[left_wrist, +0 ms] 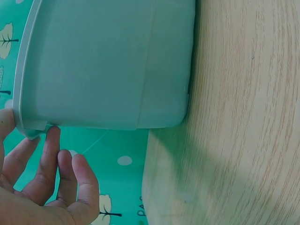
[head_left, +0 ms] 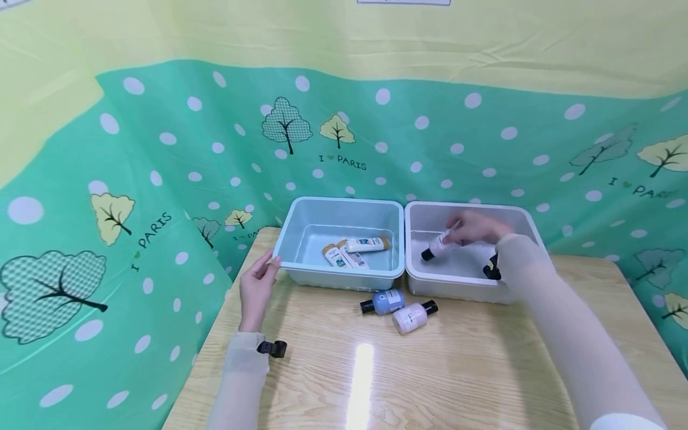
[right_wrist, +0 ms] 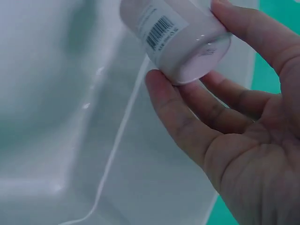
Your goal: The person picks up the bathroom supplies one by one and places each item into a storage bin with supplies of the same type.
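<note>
In the head view my right hand [head_left: 475, 228] pinches a pale pink bottle [head_left: 439, 243] by its base inside the grey bin [head_left: 467, 288], black cap tilted downward. The right wrist view shows the thumb and fingertips of my hand [right_wrist: 234, 108] round the base of the bottle [right_wrist: 176, 35], its barcode label visible. My left hand [head_left: 258, 292] holds the front left corner of the blue bin [head_left: 333, 276]; in the left wrist view the fingers of that hand [left_wrist: 47, 183] are at the rim of the bin [left_wrist: 103, 65]. White tubes with tan caps [head_left: 366, 244] lie in the blue bin.
A blue bottle [head_left: 389, 301] and a pink bottle [head_left: 411, 318], both with black caps, lie on the wooden table [head_left: 322, 364] in front of the bins. The two bins stand side by side. Behind and left hangs a green and yellow patterned cloth [head_left: 215, 137].
</note>
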Tool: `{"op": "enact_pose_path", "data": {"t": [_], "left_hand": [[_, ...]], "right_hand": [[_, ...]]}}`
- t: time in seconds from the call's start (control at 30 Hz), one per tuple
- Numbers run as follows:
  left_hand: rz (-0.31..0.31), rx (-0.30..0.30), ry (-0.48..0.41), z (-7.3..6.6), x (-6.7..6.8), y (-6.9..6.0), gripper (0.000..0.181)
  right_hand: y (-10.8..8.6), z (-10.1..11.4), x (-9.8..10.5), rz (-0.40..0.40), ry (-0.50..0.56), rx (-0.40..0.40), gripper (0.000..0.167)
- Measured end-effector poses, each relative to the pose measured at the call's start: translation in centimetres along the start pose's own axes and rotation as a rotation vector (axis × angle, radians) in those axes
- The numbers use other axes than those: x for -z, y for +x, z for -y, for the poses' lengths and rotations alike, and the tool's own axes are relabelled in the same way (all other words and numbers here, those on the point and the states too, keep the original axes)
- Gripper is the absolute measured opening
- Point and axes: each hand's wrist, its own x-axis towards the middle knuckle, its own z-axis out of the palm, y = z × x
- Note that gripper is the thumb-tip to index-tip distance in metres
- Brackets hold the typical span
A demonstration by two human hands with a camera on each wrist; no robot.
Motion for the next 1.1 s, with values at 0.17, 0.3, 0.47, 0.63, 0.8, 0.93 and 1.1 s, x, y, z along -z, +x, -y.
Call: {"op": "enact_pose_path", "data": {"t": [0.17, 0.3, 0.47, 0.63, 0.8, 0.93, 1.1], "left_hand": [[0.002, 0.002, 0.004, -0.1, -0.1, 0.0, 0.057], [0.002, 0.000, 0.003, -0.2, -0.1, -0.1, 0.057], [0.001, 0.002, 0.004, -0.3, -0.1, -0.2, 0.057], [0.001, 0.004, 0.004, -0.2, 0.0, -0.2, 0.053], [-0.001, 0.002, -0.009, 0.0, 0.1, -0.1, 0.052], [0.006, 0.006, -0.013, 0.1, 0.0, 0.0, 0.053], [0.011, 0.013, -0.017, 0.1, -0.1, 0.0, 0.053]], "right_hand": [[0.1, -0.3, -0.6, 0.020, -0.029, -0.084, 0.056], [-0.4, -0.2, -0.3, 0.002, -0.047, -0.097, 0.055], [-1.6, 0.5, 0.6, -0.011, -0.076, -0.091, 0.058], [-3.4, 2.0, 1.9, -0.065, -0.114, -0.045, 0.057], [-5.7, 3.9, 2.5, -0.144, -0.168, 0.065, 0.053], [-8.4, 5.5, 1.6, -0.258, -0.209, 0.153, 0.049], [-11.7, 6.2, -1.0, -0.376, -0.167, 0.273, 0.045]]}}
